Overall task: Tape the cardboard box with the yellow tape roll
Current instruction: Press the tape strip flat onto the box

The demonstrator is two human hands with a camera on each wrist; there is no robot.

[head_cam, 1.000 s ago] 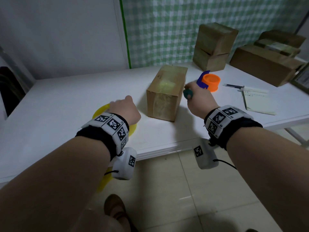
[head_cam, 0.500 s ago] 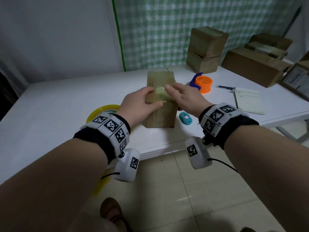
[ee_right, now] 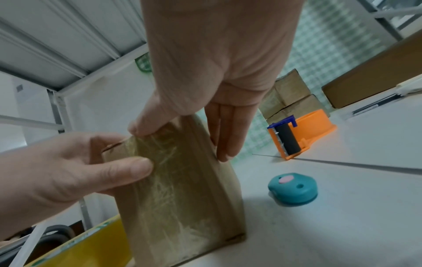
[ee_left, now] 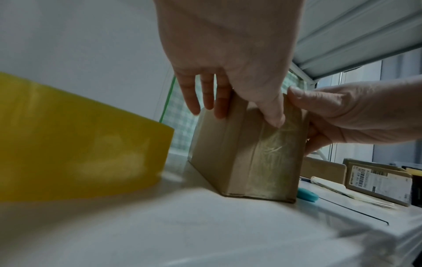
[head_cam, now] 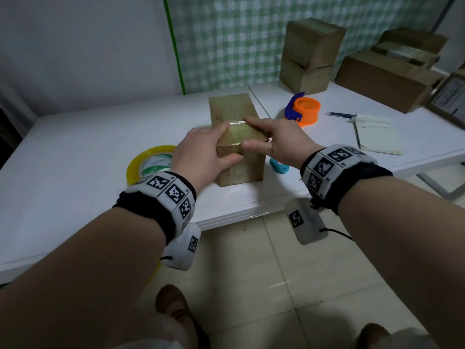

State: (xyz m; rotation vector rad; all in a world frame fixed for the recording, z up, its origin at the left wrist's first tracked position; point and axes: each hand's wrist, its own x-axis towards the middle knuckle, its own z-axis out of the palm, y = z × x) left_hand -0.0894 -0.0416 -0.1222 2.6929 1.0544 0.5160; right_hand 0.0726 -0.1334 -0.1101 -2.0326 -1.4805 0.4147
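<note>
A brown cardboard box (head_cam: pixel 237 170) stands on the white table (head_cam: pixel 75 152) near its front edge. A glossy yellowish tape strip (head_cam: pixel 241 132) runs over its top and down its near face (ee_right: pixel 164 189). My left hand (head_cam: pixel 219 149) holds the box's near left top corner, fingers (ee_left: pixel 205 101) down the left side and thumb on the taped face. My right hand (head_cam: pixel 254 133) lies on the top right, thumb pressing the tape at the near top edge and straight fingers (ee_right: pixel 226 137) flat against the right side. The yellow tape roll (head_cam: pixel 148 165) lies flat just left of the box.
A teal cutter (head_cam: pixel 279 168) lies right of the box by the table's front edge. Behind it stands an orange and blue tape dispenser (head_cam: pixel 305 109). A notebook (head_cam: pixel 377 137) and pen are farther right. Several cardboard boxes (head_cam: pixel 309 54) are stacked at the back right.
My left hand left the tape roll and my right hand put the teal cutter down. Both went to the box and now press the tape near its near top edge.
</note>
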